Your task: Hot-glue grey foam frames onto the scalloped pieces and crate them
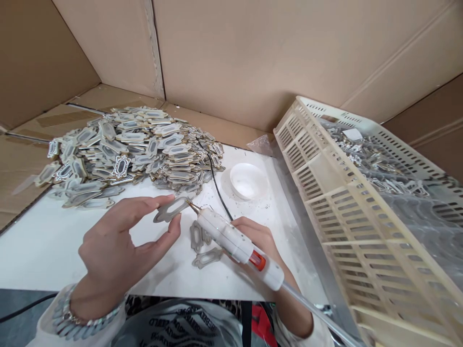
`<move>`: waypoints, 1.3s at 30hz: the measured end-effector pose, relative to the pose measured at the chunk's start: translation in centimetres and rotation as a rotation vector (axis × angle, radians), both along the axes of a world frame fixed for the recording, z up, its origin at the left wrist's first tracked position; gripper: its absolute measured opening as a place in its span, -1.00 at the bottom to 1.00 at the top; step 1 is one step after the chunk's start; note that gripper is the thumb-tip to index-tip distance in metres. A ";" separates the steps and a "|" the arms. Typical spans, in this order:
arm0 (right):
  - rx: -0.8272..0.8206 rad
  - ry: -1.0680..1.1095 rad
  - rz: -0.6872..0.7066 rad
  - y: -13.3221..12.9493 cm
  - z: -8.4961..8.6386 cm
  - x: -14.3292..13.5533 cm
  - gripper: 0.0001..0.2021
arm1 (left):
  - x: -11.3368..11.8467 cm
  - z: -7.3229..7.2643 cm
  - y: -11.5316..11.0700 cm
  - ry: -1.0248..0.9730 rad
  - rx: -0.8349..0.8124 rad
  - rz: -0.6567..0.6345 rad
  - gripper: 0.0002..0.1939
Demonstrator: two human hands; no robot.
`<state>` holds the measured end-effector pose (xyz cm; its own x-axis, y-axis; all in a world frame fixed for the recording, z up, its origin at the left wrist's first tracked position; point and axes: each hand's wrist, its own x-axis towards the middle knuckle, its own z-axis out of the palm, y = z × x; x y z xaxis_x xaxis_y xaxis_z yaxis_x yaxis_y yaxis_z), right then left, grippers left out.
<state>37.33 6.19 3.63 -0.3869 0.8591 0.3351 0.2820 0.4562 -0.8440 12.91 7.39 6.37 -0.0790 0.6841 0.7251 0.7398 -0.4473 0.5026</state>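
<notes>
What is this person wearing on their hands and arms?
Both hands are bare, with no gloves. The left hand has a silvery beaded bracelet at the wrist, above a pale sleeve cuff. The right hand shows a pale cuff at the wrist too.

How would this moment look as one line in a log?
left hand: holds frame piece | right hand: holds glue gun, tip at piece | pile behind
</notes>
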 end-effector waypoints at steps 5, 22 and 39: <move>0.007 0.008 -0.001 0.0 0.0 0.0 -0.88 | -0.1 -0.2 0.1 -0.006 0.026 -0.025 -0.76; 0.028 -0.002 -0.039 0.1 -0.3 0.1 -0.84 | 0.2 1.1 -0.6 -0.023 -0.117 0.154 -0.86; -0.343 0.181 -0.165 -0.2 2.2 -0.5 -0.48 | 4.7 -1.2 -3.1 -0.437 -0.250 -0.486 -0.54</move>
